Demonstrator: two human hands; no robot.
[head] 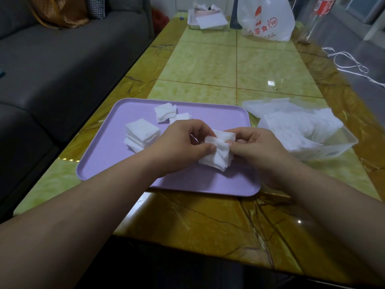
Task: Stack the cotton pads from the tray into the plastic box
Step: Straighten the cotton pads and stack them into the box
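Observation:
A purple tray lies on the table in front of me. Over its right half, my left hand and my right hand together grip a bundle of white cotton pads, thumbs pressed on top. A loose stack of pads sits on the tray's left part, and two smaller piles lie near its far edge. To the right of the tray stands the clear plastic box, its lid open at the back, with several white pads leaning inside.
A dark grey sofa runs along the table's left side. At the far end stand a white tray with papers and a white plastic bag. White cord lies off the right edge.

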